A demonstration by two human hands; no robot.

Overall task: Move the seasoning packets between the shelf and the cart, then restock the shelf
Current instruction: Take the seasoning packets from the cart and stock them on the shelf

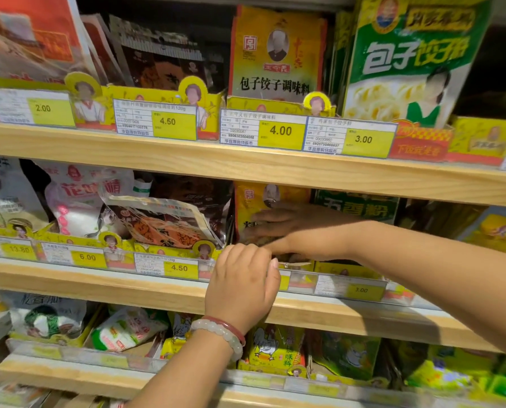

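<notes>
While the right hand (287, 223) reached in from the right across the middle shelf (334, 184), its fingers lay straight and flat against the front of a yellow seasoning packet (254, 201) that stood upright in the middle bay of that shelf, just left of a green packet (360, 207). The hand was released, pressing rather than gripping. The left hand (243, 287) came up from below, its wrist ringed by a pale bead bracelet (219, 334) and a red bangle (231, 326), and its fingers curled over the front lip of the yellow cardboard tray (328, 266) at the foot of that same packet; whether they pinched the tray edge or only rested on it I could not tell, since the fingertips were hidden behind the knuckles. Left of the yellow packet a clear-windowed packet (163, 222) with red contents leaned tilted in its bay. On the upper shelf (157, 154) a matching yellow packet (278, 54) stood above a 4.00 price tag (279, 131), with a green dumpling-seasoning packet (407, 60) to its right
</notes>
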